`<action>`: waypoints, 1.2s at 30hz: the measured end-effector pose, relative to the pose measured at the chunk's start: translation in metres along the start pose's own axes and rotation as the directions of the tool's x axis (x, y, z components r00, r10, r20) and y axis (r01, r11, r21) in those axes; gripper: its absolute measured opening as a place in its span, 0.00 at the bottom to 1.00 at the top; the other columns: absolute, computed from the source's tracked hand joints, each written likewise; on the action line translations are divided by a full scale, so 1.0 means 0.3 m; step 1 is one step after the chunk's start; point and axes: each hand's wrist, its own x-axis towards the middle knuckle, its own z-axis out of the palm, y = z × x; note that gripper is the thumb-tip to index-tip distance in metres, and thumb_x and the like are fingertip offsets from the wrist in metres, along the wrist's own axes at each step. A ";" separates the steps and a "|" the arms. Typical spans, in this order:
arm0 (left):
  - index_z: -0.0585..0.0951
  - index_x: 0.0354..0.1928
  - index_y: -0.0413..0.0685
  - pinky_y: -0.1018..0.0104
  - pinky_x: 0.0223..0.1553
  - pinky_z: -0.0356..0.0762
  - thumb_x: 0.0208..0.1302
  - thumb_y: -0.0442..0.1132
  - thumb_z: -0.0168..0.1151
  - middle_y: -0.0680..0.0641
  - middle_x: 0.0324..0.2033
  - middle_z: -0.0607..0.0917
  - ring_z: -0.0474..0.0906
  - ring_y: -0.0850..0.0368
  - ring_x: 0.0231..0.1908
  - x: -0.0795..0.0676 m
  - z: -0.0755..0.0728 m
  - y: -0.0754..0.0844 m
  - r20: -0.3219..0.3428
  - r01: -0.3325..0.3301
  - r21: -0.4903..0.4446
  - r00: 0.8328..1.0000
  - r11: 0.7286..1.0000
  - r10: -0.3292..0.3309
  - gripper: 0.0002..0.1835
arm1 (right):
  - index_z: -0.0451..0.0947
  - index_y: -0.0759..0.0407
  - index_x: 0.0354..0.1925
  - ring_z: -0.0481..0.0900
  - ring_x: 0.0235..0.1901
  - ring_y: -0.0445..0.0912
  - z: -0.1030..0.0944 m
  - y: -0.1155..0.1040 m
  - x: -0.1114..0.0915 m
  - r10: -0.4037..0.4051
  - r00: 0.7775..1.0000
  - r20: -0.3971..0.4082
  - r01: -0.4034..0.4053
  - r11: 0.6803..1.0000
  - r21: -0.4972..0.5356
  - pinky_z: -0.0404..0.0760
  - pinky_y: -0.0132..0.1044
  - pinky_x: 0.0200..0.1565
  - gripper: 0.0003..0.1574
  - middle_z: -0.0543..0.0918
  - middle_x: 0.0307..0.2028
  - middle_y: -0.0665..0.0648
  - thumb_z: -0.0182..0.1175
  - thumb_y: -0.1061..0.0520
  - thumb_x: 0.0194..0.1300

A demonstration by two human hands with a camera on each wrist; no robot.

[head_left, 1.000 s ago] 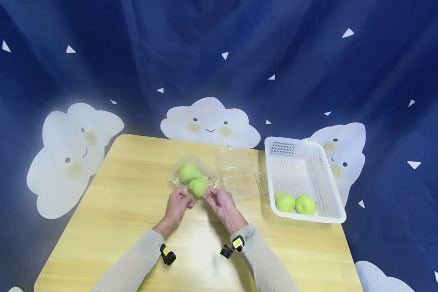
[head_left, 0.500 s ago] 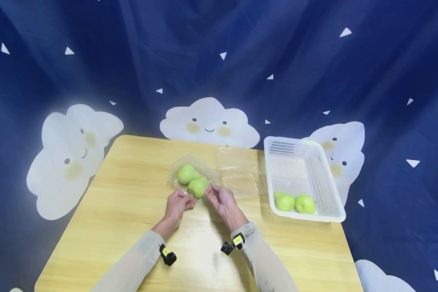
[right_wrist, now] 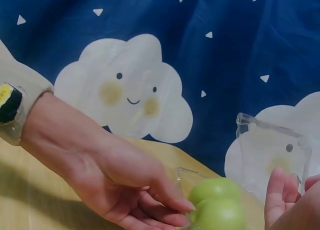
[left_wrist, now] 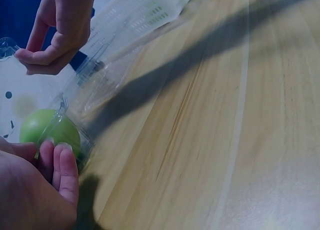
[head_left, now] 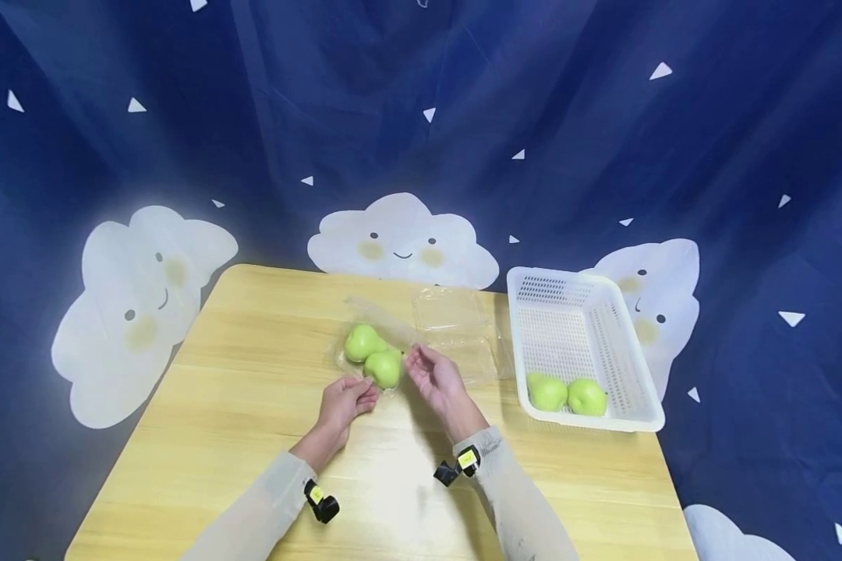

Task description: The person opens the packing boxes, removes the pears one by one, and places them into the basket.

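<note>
Two green pears (head_left: 363,343) lie side by side in the base of a clear plastic clamshell box (head_left: 340,360), left of the table's middle. With fingertips and thumb, my left hand (head_left: 344,403) pinches the near edge of that base. My right hand (head_left: 437,380) holds the edge of the hinged lid (right_wrist: 270,140), which stands tilted up in the right wrist view. A corner of this lid shows by my right fingertips in the left wrist view. Being see-through, the box has edges that are hard to make out in the head view.
Another clear plastic clamshell box (head_left: 456,312) lies spread open just right of the pears. Beyond it, a white perforated basket (head_left: 638,347) at the table's right edge holds green pears (head_left: 586,397) near its front. A dark blue cloud-print curtain (head_left: 393,101) hangs behind the wooden table (head_left: 267,327).
My right hand has moved a little to the right and away from the base, and the lid has come up with it. The left hand keeps its hold at the near edge.
</note>
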 end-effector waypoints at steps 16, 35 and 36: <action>0.78 0.52 0.32 0.66 0.44 0.89 0.72 0.37 0.63 0.45 0.37 0.89 0.88 0.57 0.36 -0.010 -0.009 -0.032 0.090 0.033 -0.016 0.995 0.999 -0.032 0.15 | 0.73 0.64 0.53 0.80 0.42 0.43 -0.027 -0.043 0.014 0.018 0.998 0.058 -0.010 0.991 -0.134 0.85 0.32 0.54 0.16 0.81 0.41 0.55 0.48 0.53 0.81; 0.78 0.59 0.31 0.65 0.44 0.88 0.74 0.39 0.61 0.40 0.45 0.89 0.87 0.57 0.36 -0.020 -0.037 -0.041 0.197 0.049 0.043 0.979 0.998 -0.056 0.20 | 0.78 0.64 0.48 0.83 0.38 0.43 -0.064 -0.044 0.011 -0.027 0.997 0.071 0.041 0.980 -0.195 0.88 0.31 0.47 0.10 0.84 0.36 0.53 0.51 0.60 0.79; 0.78 0.59 0.32 0.65 0.44 0.88 0.74 0.39 0.61 0.40 0.45 0.90 0.87 0.57 0.37 -0.017 -0.040 -0.041 0.198 0.054 0.048 0.978 0.997 -0.062 0.20 | 0.78 0.64 0.49 0.83 0.38 0.43 -0.065 -0.042 0.012 -0.032 0.997 0.065 0.045 0.977 -0.206 0.88 0.31 0.47 0.10 0.85 0.36 0.53 0.52 0.61 0.78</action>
